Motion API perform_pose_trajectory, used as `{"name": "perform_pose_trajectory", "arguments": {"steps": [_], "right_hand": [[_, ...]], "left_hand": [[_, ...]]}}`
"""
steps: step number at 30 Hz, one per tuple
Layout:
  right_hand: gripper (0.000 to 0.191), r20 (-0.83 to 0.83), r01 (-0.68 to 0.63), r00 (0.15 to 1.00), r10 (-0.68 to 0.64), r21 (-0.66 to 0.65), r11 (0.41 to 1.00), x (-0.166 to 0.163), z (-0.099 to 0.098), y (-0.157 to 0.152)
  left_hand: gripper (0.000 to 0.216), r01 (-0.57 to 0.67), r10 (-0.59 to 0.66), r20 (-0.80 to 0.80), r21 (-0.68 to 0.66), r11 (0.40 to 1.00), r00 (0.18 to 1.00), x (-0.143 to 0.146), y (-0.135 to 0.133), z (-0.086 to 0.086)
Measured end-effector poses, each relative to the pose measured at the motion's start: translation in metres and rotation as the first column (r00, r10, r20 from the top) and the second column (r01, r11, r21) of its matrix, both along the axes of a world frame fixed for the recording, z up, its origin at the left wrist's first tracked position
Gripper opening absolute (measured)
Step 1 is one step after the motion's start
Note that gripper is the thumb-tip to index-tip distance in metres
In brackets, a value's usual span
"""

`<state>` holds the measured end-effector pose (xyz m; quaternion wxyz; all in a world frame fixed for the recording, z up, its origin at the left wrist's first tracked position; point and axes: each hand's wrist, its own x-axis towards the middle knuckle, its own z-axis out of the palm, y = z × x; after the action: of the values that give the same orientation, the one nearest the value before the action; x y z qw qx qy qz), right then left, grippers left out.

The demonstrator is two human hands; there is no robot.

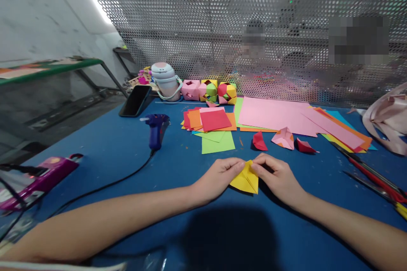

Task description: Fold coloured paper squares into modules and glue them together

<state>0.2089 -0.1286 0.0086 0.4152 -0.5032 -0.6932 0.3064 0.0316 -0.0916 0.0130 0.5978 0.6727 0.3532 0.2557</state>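
Note:
A folded piece of yellow paper [246, 181] is held just above the blue table, its creases showing and one corner pointing down toward me. My left hand [221, 176] pinches its upper left edge between thumb and fingers. On the other side my right hand [280, 178] grips the upper right edge the same way. Beyond the hands lie a folded red paper piece [260, 141], a pink and orange folded piece [284, 138] and another red folded piece [305, 146]. A light green sheet [218, 143] sits in front of a pile of coloured paper squares [213, 119].
A blue glue gun [155, 129] stands at left, its cord running to a purple power strip [47, 178]. Behind are a phone [135, 100], a lidded bottle [167, 82] and paper balls [208, 91]. Large pink sheets [276, 114] and scissors [375, 173] lie right.

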Motion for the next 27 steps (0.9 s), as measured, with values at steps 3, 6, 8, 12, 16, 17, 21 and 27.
{"name": "perform_pose_trajectory", "arguments": {"steps": [3,6,8,12,16,17,21,27], "right_hand": [[0.016,-0.016,-0.008,1.0,0.007,-0.008,1.0,0.0,-0.0002,-0.0003],[0.017,-0.029,-0.012,0.999,0.012,-0.012,1.0,0.0003,-0.0005,0.0002],[0.017,-0.035,-0.015,0.999,0.015,-0.01,1.0,0.0007,-0.0006,0.0004],[0.017,-0.046,-0.018,0.999,0.018,0.0,1.0,0.0009,-0.0008,0.0001],[0.016,-0.052,-0.026,0.998,0.027,0.018,0.999,0.0002,-0.0014,0.0],[0.016,-0.052,-0.026,0.998,0.027,0.021,0.999,0.0002,-0.0017,0.0001],[0.015,-0.041,-0.026,0.999,0.027,0.032,0.999,-0.0002,-0.0025,0.0004],[0.016,-0.027,-0.03,0.999,0.031,0.043,0.999,-0.0023,-0.0009,0.0002]], "left_hand": [[0.032,0.018,-0.018,-0.007,0.013,1.0,1.0,-0.0005,-0.0002,0.0001],[0.033,0.029,-0.029,-0.015,0.034,0.999,0.999,-0.0008,-0.0006,-0.0001],[0.033,0.027,-0.026,-0.03,0.05,0.998,0.999,-0.0009,-0.0009,0.0],[0.034,0.041,-0.035,-0.058,0.097,0.994,0.998,-0.0009,-0.0014,0.0015],[0.033,0.048,-0.035,-0.087,0.156,0.987,0.996,-0.0005,-0.0014,0.0024],[0.033,0.046,-0.031,-0.094,0.167,0.985,0.995,-0.0004,-0.0013,0.0023],[0.031,0.044,-0.022,-0.114,0.193,0.98,0.993,0.0005,-0.0011,0.0014],[0.032,0.016,0.009,-0.132,0.191,0.981,0.991,0.0008,-0.0022,0.0009]]}}
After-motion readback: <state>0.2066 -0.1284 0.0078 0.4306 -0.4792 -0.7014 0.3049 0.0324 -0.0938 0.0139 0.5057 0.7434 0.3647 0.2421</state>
